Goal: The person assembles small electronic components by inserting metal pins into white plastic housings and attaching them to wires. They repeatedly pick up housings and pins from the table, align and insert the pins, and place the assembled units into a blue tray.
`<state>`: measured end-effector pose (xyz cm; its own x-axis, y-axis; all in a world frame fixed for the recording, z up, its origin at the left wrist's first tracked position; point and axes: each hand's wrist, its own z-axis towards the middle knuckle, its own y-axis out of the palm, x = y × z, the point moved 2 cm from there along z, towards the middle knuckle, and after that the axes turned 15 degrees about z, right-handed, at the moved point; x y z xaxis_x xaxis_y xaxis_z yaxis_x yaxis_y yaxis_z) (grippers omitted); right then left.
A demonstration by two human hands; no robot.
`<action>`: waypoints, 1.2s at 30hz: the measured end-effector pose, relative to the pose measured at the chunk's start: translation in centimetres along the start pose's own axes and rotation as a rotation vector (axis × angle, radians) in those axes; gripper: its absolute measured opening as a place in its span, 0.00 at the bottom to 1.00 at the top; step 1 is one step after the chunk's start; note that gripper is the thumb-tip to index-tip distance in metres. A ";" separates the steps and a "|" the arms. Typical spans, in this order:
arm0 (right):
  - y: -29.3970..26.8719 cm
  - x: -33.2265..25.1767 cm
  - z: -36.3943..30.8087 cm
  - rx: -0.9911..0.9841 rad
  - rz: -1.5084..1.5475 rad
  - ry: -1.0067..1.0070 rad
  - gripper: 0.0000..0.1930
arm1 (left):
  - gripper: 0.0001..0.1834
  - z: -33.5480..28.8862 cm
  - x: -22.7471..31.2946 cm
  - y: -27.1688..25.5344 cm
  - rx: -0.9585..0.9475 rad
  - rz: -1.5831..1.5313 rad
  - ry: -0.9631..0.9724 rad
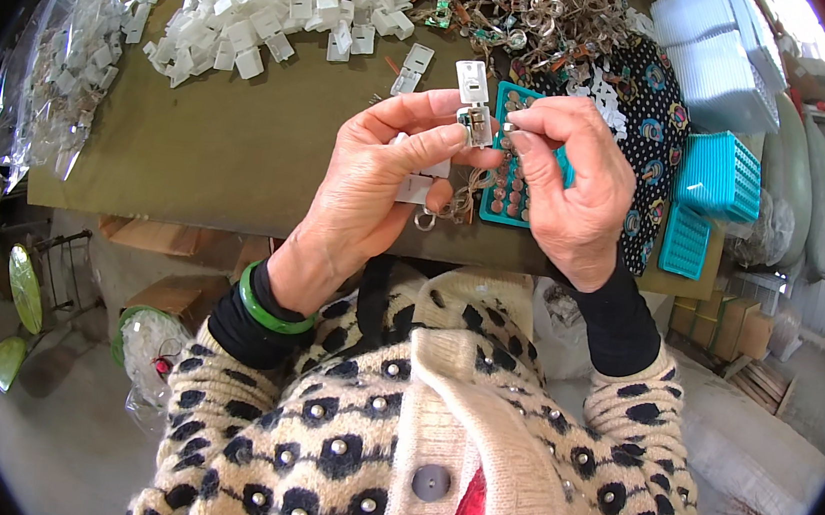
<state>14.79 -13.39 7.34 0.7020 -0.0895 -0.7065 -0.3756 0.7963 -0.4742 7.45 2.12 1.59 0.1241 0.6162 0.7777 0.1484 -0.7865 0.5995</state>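
Over the bench (191,164), inward from its near edge, the left hand (377,163) has an open white case (473,81) in its grip while the right hand (585,190) narrowly pinches a small shiny piece (510,127), probably for fitting, which would call for careful alignment.

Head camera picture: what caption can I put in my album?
Left hand holds a small open white plastic case; right hand pinches a tiny silvery piece over a rectangular teal plastic tray.
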 end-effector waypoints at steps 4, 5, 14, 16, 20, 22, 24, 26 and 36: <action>1.6 -0.2 0.8 0.051 -0.041 -0.174 0.10 | 0.14 -0.2 -0.1 -0.2 0.010 -0.111 0.013; 1.8 -0.1 0.8 0.060 -0.051 -0.183 0.10 | 0.14 -0.2 -0.2 -0.3 0.015 -0.118 0.003; 2.6 -0.2 0.8 0.035 -0.134 -0.265 0.13 | 0.12 -0.3 -0.5 -0.2 0.021 -0.155 0.025; 2.4 -0.3 0.9 -0.004 -0.120 -0.256 0.13 | 0.12 -0.5 -0.5 -0.2 0.028 -0.144 0.041; 2.1 -0.3 0.9 -0.038 -0.111 -0.275 0.13 | 0.11 -0.5 -0.4 -0.1 0.037 -0.134 0.040; 2.3 -0.2 0.8 -0.007 -0.124 -0.315 0.13 | 0.11 -0.5 -0.4 0.0 0.034 -0.149 0.039; 2.6 -0.1 0.6 0.044 -0.134 -0.373 0.13 | 0.11 -0.5 -0.5 0.1 0.016 -0.155 0.040; 2.7 0.0 0.6 0.023 -0.121 -0.349 0.13 | 0.11 -0.6 -0.5 0.1 0.024 -0.149 0.035; 0.9 0.1 1.1 -0.135 0.650 0.343 0.07 | 0.11 -0.8 0.0 0.2 0.079 0.081 0.127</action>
<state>15.17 -12.04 7.44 0.0933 0.1745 -0.9802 -0.7372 0.6738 0.0498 6.66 1.97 1.87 0.0149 0.5366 0.8437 0.2198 -0.8249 0.5208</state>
